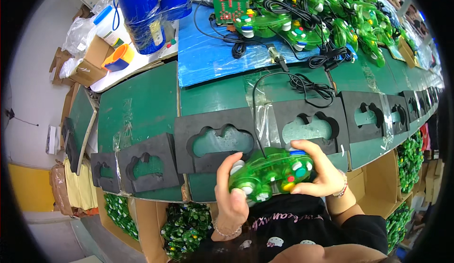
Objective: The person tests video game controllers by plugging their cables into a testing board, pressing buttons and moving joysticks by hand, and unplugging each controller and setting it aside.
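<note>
A translucent green game controller [272, 172] is held level in front of my chest, just off the near edge of the bench. My left hand [230, 194] wraps its left grip, thumb beside the white stick. Around the right grip closes my right hand [318, 170], its thumb near the yellow and red buttons and its index finger at the top edge. The controller's black cable [254, 102] runs up over the bench to a metal connector [276, 57] on the blue sheet. Beyond the controller lie black foam holders [184, 133] with controller-shaped cutouts.
Many green controllers with coiled cables [326, 14] are heaped at the back right. A circuit board [231, 5] stands on the blue sheet [203, 69]. Blue tubs [142, 21] and an orange-rimmed cup [119, 57] sit back left. Cardboard boxes of controllers [187, 227] stand below the bench.
</note>
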